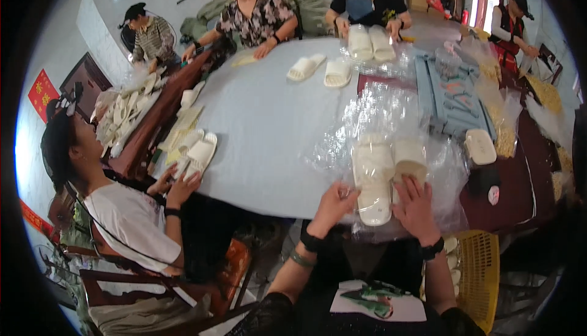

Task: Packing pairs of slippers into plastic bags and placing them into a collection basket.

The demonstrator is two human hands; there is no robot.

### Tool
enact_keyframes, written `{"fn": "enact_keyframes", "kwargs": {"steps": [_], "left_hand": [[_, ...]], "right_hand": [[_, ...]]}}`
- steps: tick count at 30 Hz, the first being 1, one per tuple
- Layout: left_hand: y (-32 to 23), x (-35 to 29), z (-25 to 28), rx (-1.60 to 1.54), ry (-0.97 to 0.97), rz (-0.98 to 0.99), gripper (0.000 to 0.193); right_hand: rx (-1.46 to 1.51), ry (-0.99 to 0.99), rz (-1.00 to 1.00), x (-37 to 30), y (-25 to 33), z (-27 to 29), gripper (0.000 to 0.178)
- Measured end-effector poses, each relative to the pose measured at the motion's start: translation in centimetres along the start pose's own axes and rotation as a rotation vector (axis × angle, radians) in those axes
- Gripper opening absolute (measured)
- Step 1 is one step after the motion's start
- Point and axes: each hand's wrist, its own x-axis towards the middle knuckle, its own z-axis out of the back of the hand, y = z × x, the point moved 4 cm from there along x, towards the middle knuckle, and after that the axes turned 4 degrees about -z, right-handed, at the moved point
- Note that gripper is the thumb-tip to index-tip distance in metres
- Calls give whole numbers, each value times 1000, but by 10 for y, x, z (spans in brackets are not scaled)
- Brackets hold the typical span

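Just in front of me a pair of cream slippers lies on clear plastic film. The left slipper [373,180] has its near end toward me and a shiny layer of the clear plastic bag [342,152] over it. Beside it, the right slipper [408,157] ends under my fingertips. My left hand [334,206] is at the left slipper's near edge, thumb and fingers pinched on the bag's edge. Lying over the right slipper's near end and the plastic, my right hand [414,206] has its fingers stretched out and apart.
Clear bags are layered on the pale-covered table [263,134]. A blue-grey plastic piece [455,91] and a cream dish-shaped item [480,146] lie right. A yellow basket [480,275] with slippers stands by my right arm. Co-workers handle slippers at the left [199,152] and far side [371,42].
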Motion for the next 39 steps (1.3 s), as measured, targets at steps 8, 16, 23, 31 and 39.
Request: {"fn": "enact_keyframes", "kwargs": {"steps": [8, 16, 23, 31, 39], "left_hand": [[0, -23, 42, -48, 102, 297, 24], [9, -50, 58, -179, 31, -42, 39], [-6, -56, 74, 171, 399, -308, 54], [-44, -41, 45, 918, -99, -753, 46], [-104, -21, 37, 403, -19, -764, 31]], "right_hand": [[-107, 132, -12, -4, 2, 28, 67], [27, 422, 105, -41, -19, 41, 77], [182, 287, 156, -51, -28, 36, 61], [429, 68, -23, -25, -15, 48, 28], [905, -329, -266, 8, -22, 97, 24]]}}
